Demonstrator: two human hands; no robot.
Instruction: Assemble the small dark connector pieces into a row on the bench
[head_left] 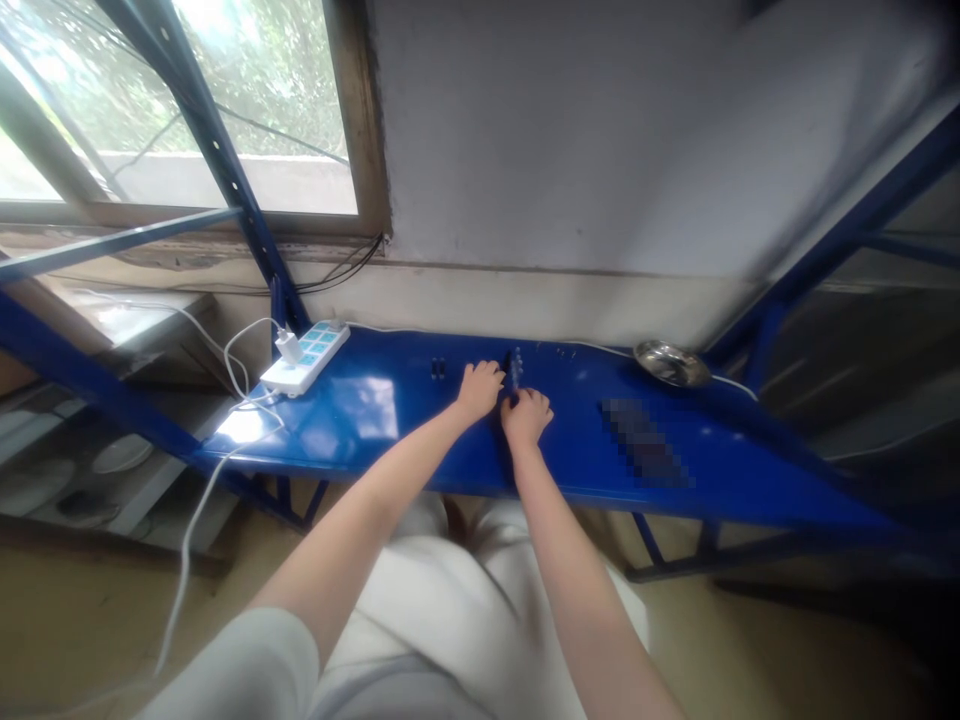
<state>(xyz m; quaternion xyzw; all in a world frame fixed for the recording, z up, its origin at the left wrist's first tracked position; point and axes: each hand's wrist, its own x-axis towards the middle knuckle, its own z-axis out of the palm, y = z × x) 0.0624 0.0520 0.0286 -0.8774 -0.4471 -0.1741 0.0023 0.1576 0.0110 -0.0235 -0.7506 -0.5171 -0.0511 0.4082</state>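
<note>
On the blue tabletop [465, 460], in the head view, a small translucent piece [517, 368] with a knobbly outline lies between the person's two hands, just beyond the right fingertips. The left hand [481, 388] is palm down with its fingers bent toward the piece; the right hand [529, 414] curls over its near end. Whether either one grips it or merely touches it, I cannot tell.

By its look, the piece should be light and fairly stiff, probably plastic, with a smooth surface that could skid on the glossy paint. Its bumps may be the more delicate part, so a fingertip pinch along the long sides, or at the near end, seems the safest hold.

Much is hard to make out. The fingers cover the near end of the piece, and a dark shape beside it may be a separate part or only shadow. Two small dark pieces [438, 369] to the left of the hands and some tiny bits [566, 352] toward the metal bowl [670, 363] are too small to identify. A dark oblong item [646, 442] on the right is pixelated beyond recognition, and the frame's right side sinks into blur and shadow.
</note>
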